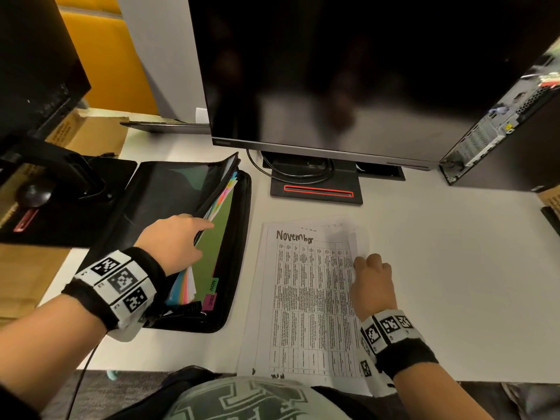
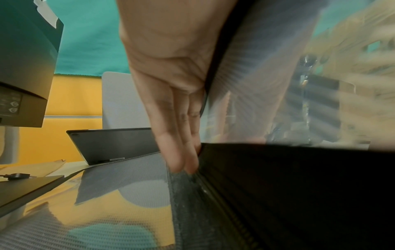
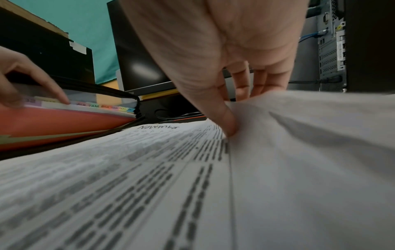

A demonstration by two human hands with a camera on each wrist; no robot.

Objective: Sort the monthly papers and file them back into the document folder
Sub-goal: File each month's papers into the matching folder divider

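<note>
A black zip document folder [image 1: 239, 237] lies open on the white desk, left of centre, with coloured tabbed dividers inside. A green divider [image 1: 218, 231] with a NOV tab [image 1: 213, 285] lies exposed. My left hand [image 1: 175, 237] holds the earlier dividers and the clear flap raised off it, thumb and fingers on either side of the flap [image 2: 245, 84]. To the right lies a stack of printed sheets, topped by one headed "November" [image 1: 303, 298]. My right hand [image 1: 372, 280] pinches that sheet's right edge, thumb [image 3: 226, 121] on top, and the edge curls up.
A dark monitor [image 1: 333, 86] on a black stand [image 1: 315, 192] sits behind the papers, with a PC tower [image 1: 500, 131] at the right. A second monitor's base [image 1: 60, 192] and cardboard [image 1: 91, 134] crowd the left. Bare desk [image 1: 454, 283] lies right of the papers.
</note>
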